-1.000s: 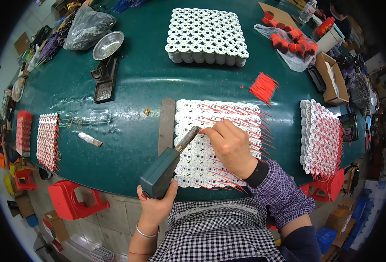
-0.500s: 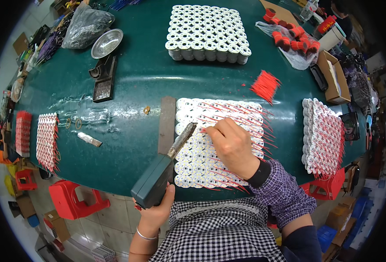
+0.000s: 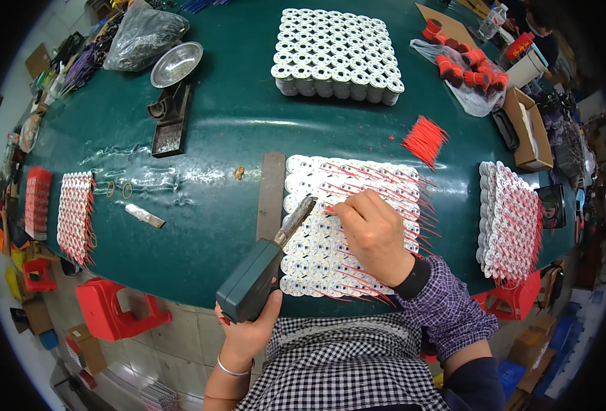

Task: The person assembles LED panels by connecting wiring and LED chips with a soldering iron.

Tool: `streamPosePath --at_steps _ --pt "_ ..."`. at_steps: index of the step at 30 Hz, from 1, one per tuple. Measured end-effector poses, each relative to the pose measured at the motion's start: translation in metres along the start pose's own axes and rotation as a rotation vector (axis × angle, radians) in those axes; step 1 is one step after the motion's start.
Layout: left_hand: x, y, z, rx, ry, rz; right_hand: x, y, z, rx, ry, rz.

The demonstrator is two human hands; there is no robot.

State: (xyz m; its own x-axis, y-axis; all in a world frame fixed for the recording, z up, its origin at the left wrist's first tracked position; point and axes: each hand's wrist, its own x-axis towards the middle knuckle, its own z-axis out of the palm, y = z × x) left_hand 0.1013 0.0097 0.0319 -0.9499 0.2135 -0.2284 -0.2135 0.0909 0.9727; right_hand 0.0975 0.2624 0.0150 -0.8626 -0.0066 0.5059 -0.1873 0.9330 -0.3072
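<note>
My left hand (image 3: 247,327) grips a dark green soldering gun (image 3: 256,276) whose metal tip (image 3: 300,211) points at a flat block of white round parts (image 3: 317,241) on the green table. Thin red wires (image 3: 385,179) lie across that block. My right hand (image 3: 371,229) rests on the block with fingers pinched on a red wire, just right of the tip. A grey flat bar (image 3: 271,194) lies along the block's left edge.
A second white block (image 3: 337,55) stands at the back. A wired block (image 3: 512,222) stands on edge at right, another (image 3: 75,214) at left. Loose red wires (image 3: 425,139), a soldering stand (image 3: 171,116), metal bowl (image 3: 177,63), bag of red spools (image 3: 471,68), cardboard box (image 3: 526,130).
The soldering gun's tip has shifted slightly right and up toward my right hand's fingers. My right hand stays on the block.
</note>
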Motion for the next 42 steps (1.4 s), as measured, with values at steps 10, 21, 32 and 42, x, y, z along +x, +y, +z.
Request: streamPosePath --at_steps 10,21,32,42 --pt "-0.006 -0.009 -0.011 0.036 -0.047 0.115 0.002 -0.001 -0.003 0.058 -0.008 -0.041" --pt "-0.006 -0.014 -0.013 0.086 -0.088 0.171 0.0 -0.001 0.002 0.053 -0.052 -0.053" --pt "-0.001 -0.005 -0.003 0.114 -0.084 0.153 0.001 -0.002 0.001 0.026 -0.055 -0.06" --pt "-0.019 0.007 -0.007 -0.183 0.086 0.048 0.002 -0.005 0.001 0.02 -0.055 -0.06"
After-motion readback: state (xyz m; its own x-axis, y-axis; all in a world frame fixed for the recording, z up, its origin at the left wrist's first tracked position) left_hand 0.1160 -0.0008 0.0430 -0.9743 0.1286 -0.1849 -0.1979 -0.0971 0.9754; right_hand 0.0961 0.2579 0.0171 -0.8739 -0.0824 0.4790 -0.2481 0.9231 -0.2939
